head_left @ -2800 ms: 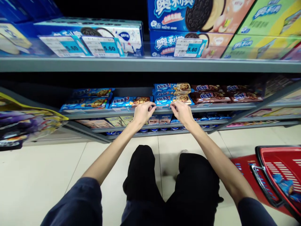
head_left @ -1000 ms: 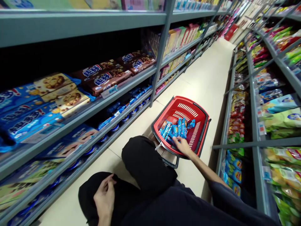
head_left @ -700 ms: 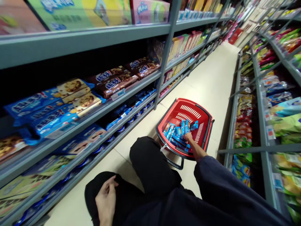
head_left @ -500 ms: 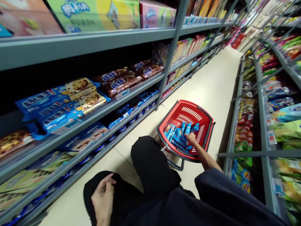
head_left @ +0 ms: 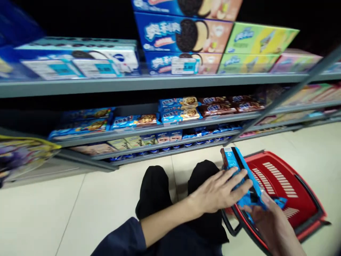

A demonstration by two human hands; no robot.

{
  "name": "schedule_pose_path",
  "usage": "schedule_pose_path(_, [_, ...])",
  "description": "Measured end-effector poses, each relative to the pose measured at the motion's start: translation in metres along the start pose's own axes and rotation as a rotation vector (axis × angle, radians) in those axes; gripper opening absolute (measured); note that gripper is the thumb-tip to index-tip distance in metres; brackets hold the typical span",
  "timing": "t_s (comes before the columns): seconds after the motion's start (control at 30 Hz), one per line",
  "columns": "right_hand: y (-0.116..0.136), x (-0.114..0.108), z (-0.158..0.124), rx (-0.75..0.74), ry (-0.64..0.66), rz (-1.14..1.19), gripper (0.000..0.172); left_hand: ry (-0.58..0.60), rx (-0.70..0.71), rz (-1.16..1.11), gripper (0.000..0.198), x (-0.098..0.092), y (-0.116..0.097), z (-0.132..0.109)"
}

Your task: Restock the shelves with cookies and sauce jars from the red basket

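Note:
A blue cookie packet with a black stripe and a brown end is tilted above the near-left rim of the red shopping basket. My right hand grips its lower end, thumb on top. My left hand reaches across from the left, its fingers laid over the packet's side and slightly apart; its thumb is hidden. Inside the basket, part of another blue packet shows behind my right hand. My hands and the held packet cover much of the basket's near side.
Ahead runs a grey shelf unit. Blue cookie packs and brown cookie packs lie on its middle shelf, with cookie boxes above. A yellow-edged bag juts in at left. Pale tiled floor lies around my black-trousered knees.
My view has swung left toward the shelves. My right hand has lifted a cookie packet from the basket. My left hand has moved from my knee onto that packet.

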State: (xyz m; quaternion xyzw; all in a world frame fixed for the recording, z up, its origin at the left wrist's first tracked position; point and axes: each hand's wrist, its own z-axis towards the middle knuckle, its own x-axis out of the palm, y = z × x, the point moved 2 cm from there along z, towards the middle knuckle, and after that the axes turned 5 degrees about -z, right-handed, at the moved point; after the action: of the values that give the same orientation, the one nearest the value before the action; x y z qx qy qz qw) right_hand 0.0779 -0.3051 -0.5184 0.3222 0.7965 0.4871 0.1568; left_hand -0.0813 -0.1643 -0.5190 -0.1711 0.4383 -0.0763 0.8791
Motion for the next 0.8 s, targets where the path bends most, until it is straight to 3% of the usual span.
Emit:
schedule_pose_path(0.07, [0.008,0.023,0.003,-0.131,0.13,-0.094,0.039,-0.165,-0.083,-0.151,0.049,-0.018,0.011,-0.018])
schedule_pose_path(0.1, [0.013,0.036,0.005,-0.214,0.175,-0.167,0.042,-0.284,-0.194,-0.263,0.048,-0.029,0.017,-0.028])
schedule_pose_path(0.2, [0.032,0.079,0.016,-0.578,0.095,-0.409,0.035,-0.726,-0.742,-0.599,0.047,-0.059,0.039,-0.06])
schedule_pose_path(0.27, [0.04,0.111,0.029,-0.718,0.064,-0.453,0.047,-1.022,-1.003,-0.777,0.043,-0.077,0.052,-0.076])
schedule_pose_path(0.37, [0.043,0.156,0.052,-0.671,0.264,-0.316,0.062,-1.303,-1.004,-0.978,0.046,-0.102,0.068,-0.091])
schedule_pose_path(0.43, [0.043,0.179,0.064,-0.633,0.327,-0.225,0.057,-1.346,-0.935,-1.034,0.051,-0.117,0.077,-0.098])
schedule_pose_path(0.6, [0.054,0.221,0.065,-0.689,0.331,-0.109,0.047,-1.35,-0.801,-1.057,0.05,-0.154,0.091,-0.118])
schedule_pose_path(0.8, [0.068,0.251,0.054,-0.759,0.393,-0.097,0.051,-1.29,-0.75,-0.796,0.034,-0.189,0.097,-0.138])
